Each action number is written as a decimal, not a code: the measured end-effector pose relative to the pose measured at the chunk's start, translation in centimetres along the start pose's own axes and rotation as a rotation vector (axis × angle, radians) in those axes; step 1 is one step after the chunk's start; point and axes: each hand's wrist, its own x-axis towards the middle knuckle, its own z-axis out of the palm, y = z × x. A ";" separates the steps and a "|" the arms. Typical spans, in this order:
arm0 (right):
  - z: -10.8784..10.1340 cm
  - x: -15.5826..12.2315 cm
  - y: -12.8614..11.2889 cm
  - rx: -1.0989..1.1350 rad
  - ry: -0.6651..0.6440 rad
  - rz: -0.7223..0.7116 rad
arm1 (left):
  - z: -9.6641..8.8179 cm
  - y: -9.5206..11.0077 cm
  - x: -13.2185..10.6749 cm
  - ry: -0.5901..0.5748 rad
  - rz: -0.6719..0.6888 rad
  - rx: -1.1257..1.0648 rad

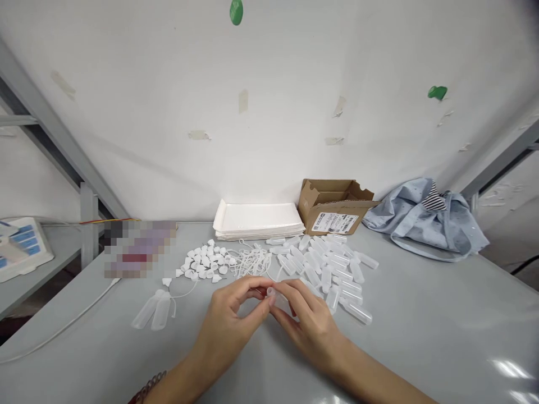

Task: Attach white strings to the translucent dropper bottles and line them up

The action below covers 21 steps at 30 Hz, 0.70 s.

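My left hand [229, 322] and my right hand [309, 320] meet over the grey table [421, 336], near its front middle. Both pinch one small clear plastic vial [274, 295] between their fingertips. Behind them lies a heap of several clear vials [332, 269]. To the left of that heap sit a tangle of white plastic loops [255, 261] and a scatter of small white caps [206, 262]. Two vials with caps fitted [156, 310] lie apart at the left.
A stack of white trays [256, 220] and an open cardboard box [332, 207] stand against the white wall. Blue cloth [425, 219] lies at the right. A white cable [63, 328] runs across the left of the table. A blurred patch [137, 247] covers something.
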 end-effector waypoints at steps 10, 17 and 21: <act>0.1 0.0 0.2 0.151 -0.009 0.282 | 0.5 -0.7 -0.7 -0.085 0.545 0.586; 0.5 0.2 -0.6 0.237 -0.106 0.550 | 2.0 -1.3 -1.2 0.047 0.619 0.820; 0.1 0.4 -0.7 0.268 -0.130 0.496 | 2.1 -1.1 -1.2 0.091 0.616 0.791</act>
